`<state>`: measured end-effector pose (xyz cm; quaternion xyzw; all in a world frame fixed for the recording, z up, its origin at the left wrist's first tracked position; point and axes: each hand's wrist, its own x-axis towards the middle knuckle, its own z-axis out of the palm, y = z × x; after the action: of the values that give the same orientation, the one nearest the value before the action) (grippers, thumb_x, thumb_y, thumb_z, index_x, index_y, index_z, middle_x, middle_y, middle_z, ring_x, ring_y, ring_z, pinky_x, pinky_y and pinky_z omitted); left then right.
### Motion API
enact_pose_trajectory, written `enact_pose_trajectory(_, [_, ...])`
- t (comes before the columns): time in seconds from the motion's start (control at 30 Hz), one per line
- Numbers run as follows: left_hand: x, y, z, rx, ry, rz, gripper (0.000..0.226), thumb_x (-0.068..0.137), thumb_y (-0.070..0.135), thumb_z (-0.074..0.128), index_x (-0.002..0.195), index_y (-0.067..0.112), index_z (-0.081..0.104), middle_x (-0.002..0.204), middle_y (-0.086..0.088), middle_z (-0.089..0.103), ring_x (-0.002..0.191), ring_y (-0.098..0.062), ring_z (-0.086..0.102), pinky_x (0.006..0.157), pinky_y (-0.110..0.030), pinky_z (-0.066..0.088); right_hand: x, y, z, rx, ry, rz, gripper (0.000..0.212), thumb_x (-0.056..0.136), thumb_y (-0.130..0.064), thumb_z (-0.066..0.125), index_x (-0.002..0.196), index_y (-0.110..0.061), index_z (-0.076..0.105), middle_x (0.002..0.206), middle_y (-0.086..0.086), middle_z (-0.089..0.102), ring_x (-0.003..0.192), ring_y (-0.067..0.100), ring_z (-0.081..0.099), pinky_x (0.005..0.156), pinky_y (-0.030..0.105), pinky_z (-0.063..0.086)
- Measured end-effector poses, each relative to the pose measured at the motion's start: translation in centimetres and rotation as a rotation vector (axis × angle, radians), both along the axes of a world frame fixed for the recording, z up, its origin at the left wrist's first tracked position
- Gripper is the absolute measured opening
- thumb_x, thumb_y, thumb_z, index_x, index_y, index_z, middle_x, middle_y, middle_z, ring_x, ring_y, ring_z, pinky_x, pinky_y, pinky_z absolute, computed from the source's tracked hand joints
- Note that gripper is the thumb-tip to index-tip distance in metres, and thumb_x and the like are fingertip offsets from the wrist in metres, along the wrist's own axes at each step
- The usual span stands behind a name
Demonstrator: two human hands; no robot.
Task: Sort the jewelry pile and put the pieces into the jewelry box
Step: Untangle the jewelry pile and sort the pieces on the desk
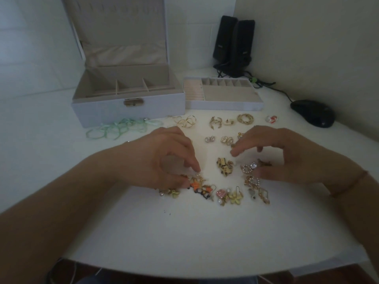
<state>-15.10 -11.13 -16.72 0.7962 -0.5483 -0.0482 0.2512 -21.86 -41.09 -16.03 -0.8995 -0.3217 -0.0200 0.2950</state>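
A white jewelry box (127, 110) stands open at the back left, its lid up and its compartments bare. Its removable tray (223, 99) sits beside it on the right. A loose jewelry pile (223, 193) of earrings and charms lies on the white table (184, 232) between my hands. My left hand (162, 158) pinches a small pearl-and-gold piece (198, 177) at the pile's left end, beside an orange star charm (195, 185). My right hand (274, 154) hovers over the pile's right side, fingers spread, thumb beside a rhinestone earring (247, 169), holding nothing.
Sorted pieces lie in a row in front of the tray: gold hoops (185, 121), gold earrings (215, 123), a gold wreath brooch (245, 119), a red-and-white piece (271, 119). Green ribbon necklaces (121, 128) lie before the box. Black speakers (233, 44), cables and a mouse (312, 112) occupy the back right.
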Motion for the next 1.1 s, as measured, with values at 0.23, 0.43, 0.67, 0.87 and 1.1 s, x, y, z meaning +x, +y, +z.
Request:
enact_pose_trajectory(0.23, [0.6,0.8,0.5,-0.007,-0.101,0.073,0.021,0.079,0.031,0.074,0.099,0.032,0.076,0.1,0.014,0.067,0.104,-0.01,0.055,0.097,-0.038,0.041,0.0,2.5,-0.6,-0.047,-0.115,0.058,0.038,0.082,-0.035,0.069,0.117,-0.021,0.066,0.113,-0.012,0.066,0.115,0.013,0.054,0.096,0.039,0.045])
enact_pose_trajectory(0.43, [1.6,1.9,1.3,-0.059,-0.143,0.135,0.026,0.077,0.011,0.067,0.094,0.027,0.077,0.095,0.01,0.069,0.097,-0.013,0.058,0.088,-0.032,0.046,0.0,2.4,-0.6,0.029,-0.137,0.072,0.03,0.08,-0.029,0.073,0.107,-0.018,0.071,0.104,-0.011,0.069,0.105,0.015,0.061,0.091,0.04,0.048])
enact_pose_trajectory(0.67, [1.3,3.0,2.6,0.06,0.076,0.072,0.018,0.075,0.034,0.078,0.092,0.034,0.076,0.083,0.006,0.063,0.09,-0.018,0.052,0.079,-0.024,0.041,0.2,2.0,-0.8,0.052,-0.144,0.013,0.03,0.081,-0.036,0.068,0.107,-0.021,0.071,0.104,-0.014,0.069,0.104,0.013,0.062,0.089,0.039,0.049])
enact_pose_trajectory(0.87, [0.7,2.9,2.3,0.168,0.084,0.056,0.023,0.069,0.052,0.079,0.087,0.038,0.076,0.079,0.009,0.057,0.088,-0.015,0.05,0.077,-0.026,0.039,0.5,1.9,-1.1,0.011,-0.166,0.019,0.027,0.082,-0.034,0.066,0.105,-0.02,0.071,0.102,-0.011,0.07,0.1,0.013,0.063,0.085,0.043,0.051])
enact_pose_trajectory(1.1, [0.5,2.4,1.7,0.179,0.048,0.051,0.015,0.069,0.028,0.078,0.074,0.037,0.067,0.074,0.012,0.054,0.084,-0.011,0.05,0.075,-0.023,0.038,0.5,1.4,-0.8,0.045,-0.127,-0.045,0.026,0.078,-0.023,0.071,0.104,-0.025,0.07,0.102,-0.015,0.068,0.101,0.015,0.062,0.08,0.048,0.05])
